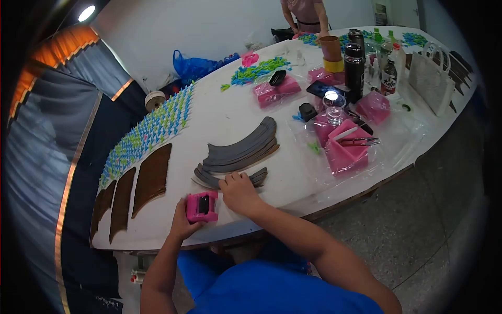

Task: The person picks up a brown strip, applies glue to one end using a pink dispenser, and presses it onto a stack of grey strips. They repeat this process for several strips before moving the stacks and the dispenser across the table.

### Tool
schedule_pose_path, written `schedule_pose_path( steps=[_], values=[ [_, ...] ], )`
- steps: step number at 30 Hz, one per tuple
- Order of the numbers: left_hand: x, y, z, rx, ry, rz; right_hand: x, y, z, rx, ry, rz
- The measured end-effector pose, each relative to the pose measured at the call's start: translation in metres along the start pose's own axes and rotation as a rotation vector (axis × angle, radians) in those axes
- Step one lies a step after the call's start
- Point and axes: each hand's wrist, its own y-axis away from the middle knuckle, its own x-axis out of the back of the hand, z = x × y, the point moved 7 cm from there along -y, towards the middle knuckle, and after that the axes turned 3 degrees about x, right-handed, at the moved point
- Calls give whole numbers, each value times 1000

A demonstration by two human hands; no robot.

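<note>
Left hand (183,224) is clasping a pink boxy tool (202,206) at the surface's (235,120) near edge. Right hand (239,192) is curling its fingers onto grey curved strips (230,175), grip unclear, brown strips (151,178) lying leftward. The far bottle's (388,77) label is too small to read.

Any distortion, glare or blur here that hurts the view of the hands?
Head view: fisheye bends the table and blackens the corners; a lamp flares top left; left hand on the pink tool and right hand on the grey strips look sharp.

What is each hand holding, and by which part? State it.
Left hand grips the pink block by its near end. Right hand holds nothing, resting on grey strips.
</note>
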Motion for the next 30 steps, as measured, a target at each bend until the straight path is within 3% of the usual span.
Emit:
schedule_pose_path(
  steps=[13, 18, 27, 30],
  values=[
    [-1, 0, 11, -23, 21, 26, -4, -1, 2, -22, 14, -88],
    [1, 1, 19, -150, -128, 68, -2, -2, 1, -16, 38, -111],
    [11, 0, 44, -166, -156, 66, 6, -9, -2, -18, 83, -170],
    [9, -2, 40, -79, -204, 0, 9, -11, -4, -34, 77, -183]
  ],
)
